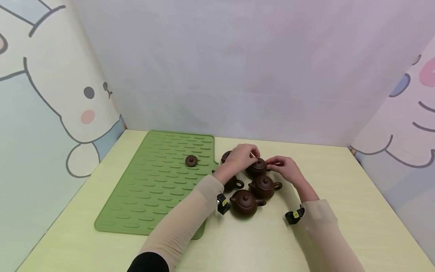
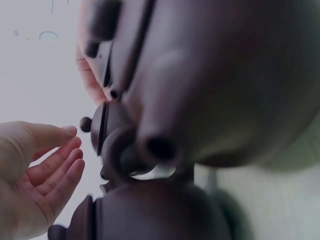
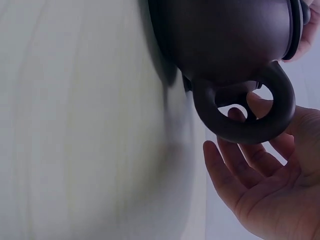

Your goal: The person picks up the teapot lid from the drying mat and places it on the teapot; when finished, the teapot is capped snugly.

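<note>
Several dark brown clay teapots are grouped mid-table in the head view. Both hands are at the far right teapot point(image 1: 257, 169). My left hand point(image 1: 242, 157) reaches over from the left, beside its lid. In the left wrist view, the left hand's fingers point(image 2: 57, 172) are loosely bent, thumb near a lid knob point(image 2: 86, 124), holding nothing. My right hand point(image 1: 287, 169) is at that teapot's handle, thumb and forefinger either side of it; a nearer handle point(image 3: 280, 105) partly hides the contact in the right wrist view. The right hand's other fingers point(image 3: 220, 172) spread loosely.
Nearer stand a teapot point(image 1: 264, 186) and the front teapot point(image 1: 244, 203). Another teapot point(image 1: 232, 183) is partly covered by the left forearm, and a further one point(image 1: 225, 155) by the left hand. A small teapot point(image 1: 191, 161) sits on the green mat point(image 1: 142, 189).
</note>
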{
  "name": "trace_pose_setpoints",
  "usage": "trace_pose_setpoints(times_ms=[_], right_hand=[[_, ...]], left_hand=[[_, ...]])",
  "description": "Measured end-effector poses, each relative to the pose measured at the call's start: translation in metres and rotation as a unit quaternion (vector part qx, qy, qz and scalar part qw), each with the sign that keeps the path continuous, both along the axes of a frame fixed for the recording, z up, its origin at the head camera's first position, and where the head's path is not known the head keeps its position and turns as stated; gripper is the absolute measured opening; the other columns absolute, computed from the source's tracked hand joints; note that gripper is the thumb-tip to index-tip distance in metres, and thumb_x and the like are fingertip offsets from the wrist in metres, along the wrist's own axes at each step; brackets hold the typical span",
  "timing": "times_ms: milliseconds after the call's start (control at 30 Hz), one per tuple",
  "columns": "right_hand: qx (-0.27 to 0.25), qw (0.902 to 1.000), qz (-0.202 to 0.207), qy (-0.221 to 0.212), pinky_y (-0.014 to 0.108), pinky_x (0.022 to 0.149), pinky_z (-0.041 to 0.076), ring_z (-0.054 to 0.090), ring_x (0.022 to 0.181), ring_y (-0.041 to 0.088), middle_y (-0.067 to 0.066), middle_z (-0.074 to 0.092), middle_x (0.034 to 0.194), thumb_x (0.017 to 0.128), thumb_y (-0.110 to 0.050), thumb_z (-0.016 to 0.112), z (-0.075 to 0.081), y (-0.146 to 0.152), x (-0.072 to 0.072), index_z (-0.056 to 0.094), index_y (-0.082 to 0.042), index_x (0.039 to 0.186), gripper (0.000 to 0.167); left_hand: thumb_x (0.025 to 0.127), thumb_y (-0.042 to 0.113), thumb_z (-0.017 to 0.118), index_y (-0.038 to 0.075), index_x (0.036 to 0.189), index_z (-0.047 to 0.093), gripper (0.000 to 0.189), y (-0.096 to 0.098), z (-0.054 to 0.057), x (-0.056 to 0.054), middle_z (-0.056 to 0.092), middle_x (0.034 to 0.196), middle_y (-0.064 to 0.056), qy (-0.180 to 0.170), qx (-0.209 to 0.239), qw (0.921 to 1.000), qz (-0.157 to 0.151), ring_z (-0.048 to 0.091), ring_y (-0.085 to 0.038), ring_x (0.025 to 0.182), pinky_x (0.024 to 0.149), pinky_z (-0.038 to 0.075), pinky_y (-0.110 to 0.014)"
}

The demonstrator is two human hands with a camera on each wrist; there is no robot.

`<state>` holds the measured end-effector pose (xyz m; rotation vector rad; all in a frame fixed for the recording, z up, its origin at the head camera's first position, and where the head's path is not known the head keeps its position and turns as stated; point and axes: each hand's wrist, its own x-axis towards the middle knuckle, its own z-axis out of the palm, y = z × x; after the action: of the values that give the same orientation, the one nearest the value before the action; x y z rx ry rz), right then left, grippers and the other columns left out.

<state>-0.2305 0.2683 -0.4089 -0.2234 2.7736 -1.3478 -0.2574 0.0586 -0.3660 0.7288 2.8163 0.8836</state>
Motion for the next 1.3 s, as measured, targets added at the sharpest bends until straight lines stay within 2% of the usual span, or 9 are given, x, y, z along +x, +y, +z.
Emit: trace_pose_setpoints(times_ms=[233,467,600,833,1033,1300], right_hand=[[0.010,0.9999,0.000,-0.002,0.028,0.085,0.048,0.067,0.103,0.017,0.020,0.071,0.117,0.097,-0.023,0.065,0.008,0.003,-0.005,0.070,-0.002,0.119,0.031],[0.019,0.9998,0.001,-0.005,0.028,0.085,0.048,0.066,0.099,0.012,0.020,0.069,0.120,0.098,-0.024,0.064,0.017,-0.003,-0.016,0.068,0.000,0.122,0.034],[0.027,0.9996,0.007,-0.004,0.027,0.082,0.050,0.067,0.100,0.016,0.019,0.068,0.122,0.098,-0.024,0.064,0.021,-0.009,-0.022,0.067,0.001,0.122,0.035],[0.022,0.9995,0.020,-0.010,0.029,0.080,0.055,0.067,0.111,0.034,0.022,0.066,0.126,0.098,-0.019,0.063,0.024,-0.021,-0.031,0.065,0.002,0.124,0.034],[0.026,0.9992,0.028,-0.012,0.027,0.082,0.053,0.066,0.110,0.030,0.020,0.066,0.127,0.100,-0.023,0.061,0.027,-0.031,-0.036,0.065,0.000,0.127,0.036],[0.046,0.9978,0.047,0.001,0.040,0.094,0.052,0.065,0.114,0.032,0.018,0.067,0.128,0.100,-0.025,0.060,0.026,-0.044,-0.040,0.066,-0.003,0.128,0.036]], left_hand=[[0.096,0.020,0.067,0.017,0.109,0.071,0.014,-0.016,0.009,-0.005,0.073,0.107,0.003,0.005,0.021,0.9997,0.009,0.069,-0.011,0.097,0.079,0.056,-0.024],[0.096,0.018,0.067,0.016,0.106,0.071,0.011,-0.034,0.016,-0.011,0.074,0.105,0.000,0.007,0.045,0.9987,0.022,0.070,-0.013,0.098,0.081,0.056,-0.026],[0.096,0.017,0.067,0.014,0.106,0.070,0.011,-0.045,0.017,-0.015,0.073,0.107,-0.001,0.010,0.048,0.9983,0.031,0.070,-0.015,0.099,0.082,0.057,-0.027],[0.096,0.015,0.066,0.011,0.108,0.069,0.013,-0.062,0.019,-0.020,0.073,0.109,-0.005,-0.006,0.062,0.9969,0.047,0.068,-0.020,0.104,0.086,0.057,-0.032],[0.096,0.014,0.066,0.010,0.106,0.070,0.011,-0.081,0.017,-0.023,0.073,0.109,-0.007,-0.008,0.073,0.9953,0.063,0.068,-0.021,0.102,0.086,0.057,-0.033],[0.096,0.013,0.066,0.008,0.106,0.069,0.011,-0.111,0.010,-0.027,0.072,0.109,-0.010,-0.018,0.083,0.9938,0.072,0.068,-0.025,0.103,0.084,0.058,-0.035]])
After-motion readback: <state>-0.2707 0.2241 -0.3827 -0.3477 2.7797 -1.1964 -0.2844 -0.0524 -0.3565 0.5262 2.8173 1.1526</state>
